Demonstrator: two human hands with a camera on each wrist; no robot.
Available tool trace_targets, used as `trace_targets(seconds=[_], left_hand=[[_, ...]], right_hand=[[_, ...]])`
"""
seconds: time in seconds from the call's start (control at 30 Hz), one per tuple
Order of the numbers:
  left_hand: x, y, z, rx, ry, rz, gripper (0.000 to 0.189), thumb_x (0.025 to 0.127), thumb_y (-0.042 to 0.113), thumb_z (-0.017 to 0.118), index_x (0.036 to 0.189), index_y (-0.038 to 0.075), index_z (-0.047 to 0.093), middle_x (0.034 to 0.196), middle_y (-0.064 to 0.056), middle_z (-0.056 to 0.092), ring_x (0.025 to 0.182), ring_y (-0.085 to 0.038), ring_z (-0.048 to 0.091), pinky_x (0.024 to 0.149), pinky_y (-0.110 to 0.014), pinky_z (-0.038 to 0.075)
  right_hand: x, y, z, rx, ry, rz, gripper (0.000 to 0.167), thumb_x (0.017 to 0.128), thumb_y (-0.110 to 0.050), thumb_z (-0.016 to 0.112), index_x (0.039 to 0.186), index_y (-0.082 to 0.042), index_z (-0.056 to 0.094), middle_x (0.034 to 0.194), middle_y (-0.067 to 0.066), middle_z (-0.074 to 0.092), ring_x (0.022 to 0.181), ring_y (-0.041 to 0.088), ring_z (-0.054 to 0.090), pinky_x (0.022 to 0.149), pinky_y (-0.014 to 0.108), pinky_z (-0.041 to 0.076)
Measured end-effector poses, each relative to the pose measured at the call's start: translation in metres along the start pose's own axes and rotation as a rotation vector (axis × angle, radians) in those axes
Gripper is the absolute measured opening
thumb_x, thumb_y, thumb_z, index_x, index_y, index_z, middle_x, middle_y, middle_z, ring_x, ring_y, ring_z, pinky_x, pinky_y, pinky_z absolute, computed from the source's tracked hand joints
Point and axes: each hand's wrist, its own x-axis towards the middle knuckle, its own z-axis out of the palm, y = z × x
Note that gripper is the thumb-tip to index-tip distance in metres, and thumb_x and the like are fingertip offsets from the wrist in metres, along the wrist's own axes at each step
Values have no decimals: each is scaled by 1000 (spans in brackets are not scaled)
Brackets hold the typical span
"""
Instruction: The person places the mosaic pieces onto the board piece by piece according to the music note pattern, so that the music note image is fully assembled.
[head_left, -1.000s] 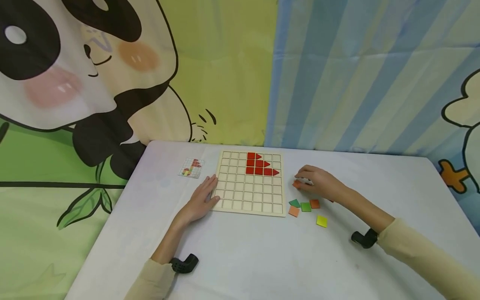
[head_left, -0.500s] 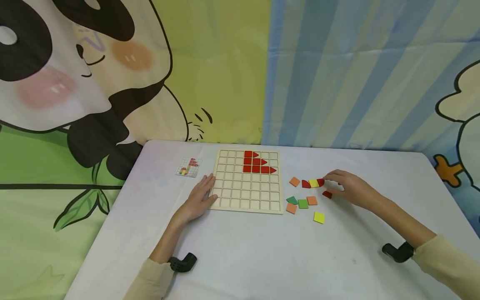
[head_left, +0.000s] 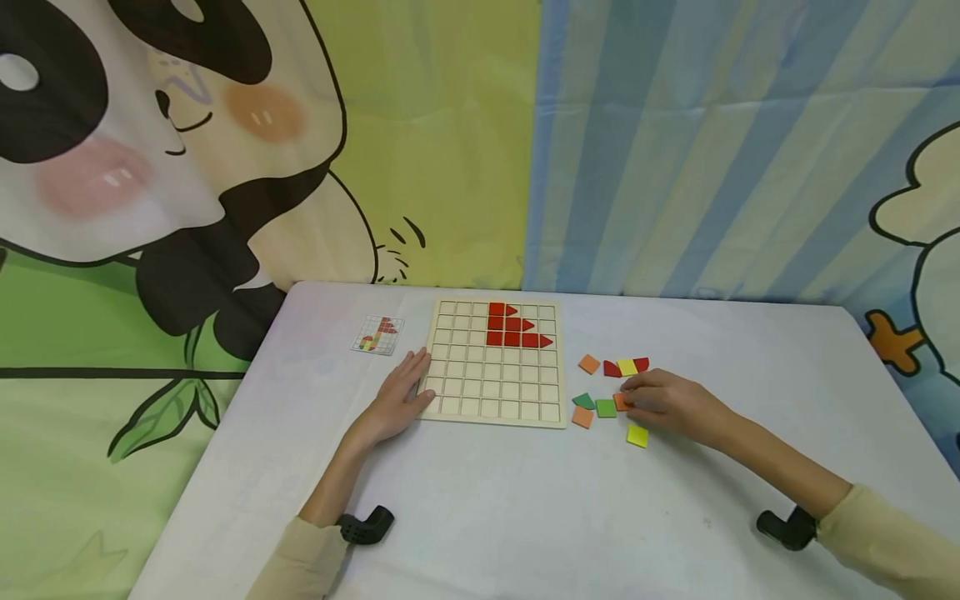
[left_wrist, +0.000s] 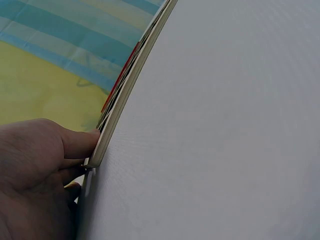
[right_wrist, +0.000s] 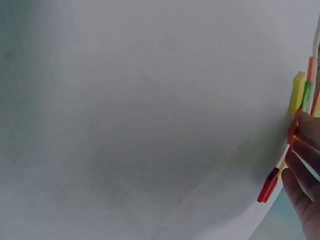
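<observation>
My left hand [head_left: 393, 400] rests along the left edge of a pale wooden grid board [head_left: 465, 367], thumb on its near corner. Red square and pointed tiles [head_left: 512, 338] fill part of the board's upper right. Over the loose tiles, my right hand [head_left: 678, 406] has thumb and fingertips at an orange square tile [head_left: 619, 402], which lies partly hidden under them. In the right wrist view, this orange tile [right_wrist: 293, 131] shows between thumb and index finger. Just beyond the fingers are a yellow tile [head_left: 626, 367] and two red curved tiles [head_left: 611, 368].
A small pattern card [head_left: 378, 334] lies left of the board. Other loose tiles sit right of it: a green square [head_left: 606, 408], a dark green piece [head_left: 583, 402], orange squares [head_left: 582, 417] and a yellow square [head_left: 637, 436]. A printed curtain [head_left: 450, 167] hangs behind the white table [head_left: 480, 517].
My right hand went from the orange tile near the board rightward to the red tiles, then back left and nearer to another orange tile. My left hand stayed on the board's edge.
</observation>
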Motion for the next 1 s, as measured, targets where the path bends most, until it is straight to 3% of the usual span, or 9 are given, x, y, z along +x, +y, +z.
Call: trace_targets(seconds=[0.23, 0.4, 0.57, 0.7, 0.83, 1.0], left_hand=[[-1, 1, 0, -14, 10, 15, 68, 107, 16, 53, 164, 2, 20, 175, -12, 9, 162, -34, -5, 128, -63, 0], [0, 1, 0, -20, 11, 16, 68, 107, 17, 53, 164, 3, 20, 175, -11, 9, 162, -33, -5, 127, -64, 0], [0, 3, -2, -28, 9, 12, 68, 107, 17, 53, 164, 3, 19, 175, -11, 9, 162, -33, -5, 127, -65, 1], [0, 3, -2, -28, 10, 7, 68, 107, 17, 52, 164, 3, 19, 175, -11, 8, 162, -33, -6, 127, -64, 1], [-1, 1, -2, -29, 13, 15, 68, 107, 17, 52, 164, 2, 19, 175, -12, 9, 162, -35, -5, 127, -65, 0], [-1, 0, 0, -18, 25, 31, 67, 107, 17, 53, 163, -1, 21, 174, -15, 10, 162, -38, -3, 126, -66, 1]], right_hand=[[5, -3, 3, 13, -58, 43, 20, 75, -3, 90, 88, -11, 77, 103, 6, 77, 95, 22, 70, 78, 35, 64], [5, -2, 3, -29, -8, -10, 22, 72, -2, 91, 86, -12, 76, 99, 4, 77, 90, 19, 70, 72, 30, 63], [17, 1, -4, -59, 118, -4, 27, 69, -2, 92, 88, -11, 75, 95, 1, 76, 84, 16, 69, 64, 27, 60], [37, 1, -7, -7, 185, -8, 33, 69, 3, 91, 94, -8, 74, 97, 1, 73, 85, 15, 70, 67, 29, 61], [67, -10, 3, 37, 182, -125, 34, 69, 5, 91, 96, -3, 72, 96, 5, 72, 83, 16, 68, 68, 29, 61], [111, -29, 24, -1, 150, -262, 26, 72, 0, 90, 91, -2, 72, 91, 8, 71, 82, 20, 68, 70, 27, 61]])
